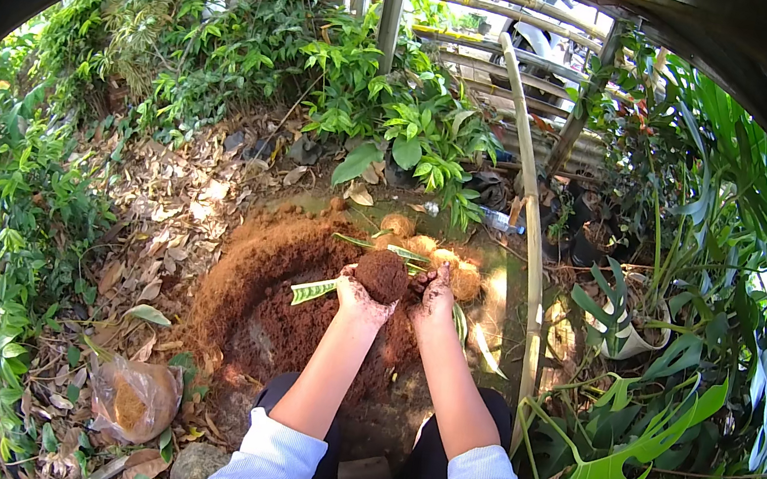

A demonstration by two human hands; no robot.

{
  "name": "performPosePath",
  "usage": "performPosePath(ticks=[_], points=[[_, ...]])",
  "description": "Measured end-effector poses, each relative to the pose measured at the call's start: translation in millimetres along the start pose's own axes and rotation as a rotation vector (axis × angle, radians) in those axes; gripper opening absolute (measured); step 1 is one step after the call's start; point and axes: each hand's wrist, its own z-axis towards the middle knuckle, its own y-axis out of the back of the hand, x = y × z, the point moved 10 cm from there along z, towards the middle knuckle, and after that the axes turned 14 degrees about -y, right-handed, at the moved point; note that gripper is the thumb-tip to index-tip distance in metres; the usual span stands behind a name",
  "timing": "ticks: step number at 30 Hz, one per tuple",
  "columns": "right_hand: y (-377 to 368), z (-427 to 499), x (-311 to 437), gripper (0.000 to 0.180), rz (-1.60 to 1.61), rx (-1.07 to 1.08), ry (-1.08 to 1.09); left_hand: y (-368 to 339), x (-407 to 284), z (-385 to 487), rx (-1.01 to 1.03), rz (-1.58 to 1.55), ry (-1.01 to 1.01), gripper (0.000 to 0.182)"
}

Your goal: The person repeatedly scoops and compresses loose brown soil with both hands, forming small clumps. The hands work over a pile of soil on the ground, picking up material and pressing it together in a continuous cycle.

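Observation:
A round ball of moist dark brown coir-like material rests in my left hand, cupped under and around it. My right hand is just right of the ball, its soiled fingers apart and nothing visible in them. Both hands are smeared with brown crumbs. Beneath them spreads a heap of loose reddish-brown coir-like material. Beyond the hands lie several fibrous balls, paler than the held one. A variegated snake plant leaf sticks out left of my left hand; other long leaves lie behind the ball.
A clear plastic bag of brown fibre lies at lower left beside a stone. A bamboo pole slants along the right. A plastic bottle lies beyond the balls. Monstera leaves crowd the right; dry leaves cover the left ground.

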Motion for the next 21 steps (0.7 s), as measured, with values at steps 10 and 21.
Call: performPosePath(ticks=[10,21], points=[[-17,1,6,0.025,-0.16,0.176,0.023,-6,0,-1,0.035,-0.028,0.021,0.048],[-20,8,7,0.015,-0.148,0.246,0.02,-9,-1,-3,0.064,-0.057,0.035,0.053]])
